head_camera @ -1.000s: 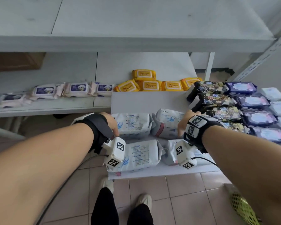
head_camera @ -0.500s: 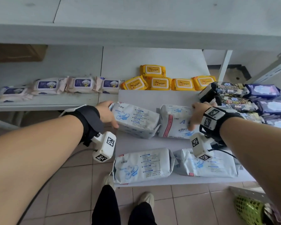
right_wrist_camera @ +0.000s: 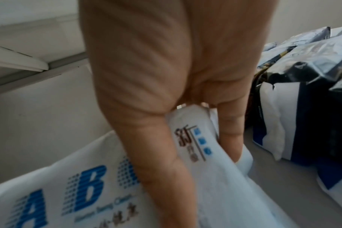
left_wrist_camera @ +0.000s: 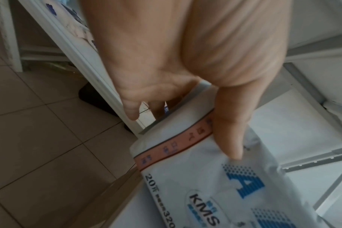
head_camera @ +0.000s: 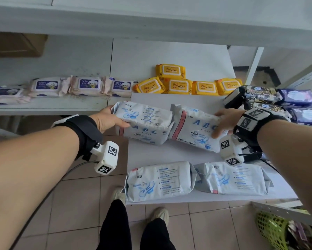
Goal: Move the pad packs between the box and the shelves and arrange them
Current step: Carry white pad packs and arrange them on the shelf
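Far left, lower shelf (head_camera: 48,105): row of pink baby-wipe packs (head_camera: 86,86) lying flat side by side; brown cardboard box (head_camera: 16,44) sits in shadow above and behind them. Left hand (head_camera: 107,120) grips the left end of a white ABC pad pack (head_camera: 144,123), thumb on the printed front face, the other fingers wrapped behind the end; left wrist view confirms the thumb (left_wrist_camera: 230,132) pressed just past the pink band, pack tilted off the white board (head_camera: 162,152). Behind, centre: yellow wipes packs (head_camera: 177,85) in a row along the shelf back, one stacked on top. Second ABC pad pack (head_camera: 195,127) sits end to end with the first, their inner ends touching; right hand (head_camera: 223,121) clamps its right end, thumb across the front near the letters, fingers curled round the far edge, as the right wrist view (right_wrist_camera: 166,123) also shows. Whether either pack's underside rests on the board: cannot tell. Nearer edge of the board: two more white pad packs (head_camera: 160,181), (head_camera: 232,179) lying flat, side by side, back faces up, untouched. Right: dark patterned packs (head_camera: 258,94) and purple packs (head_camera: 299,96) stacked in rows, just beside the right wrist. Lower right corner: green mesh basket (head_camera: 272,230) on the tiled floor (head_camera: 75,204).
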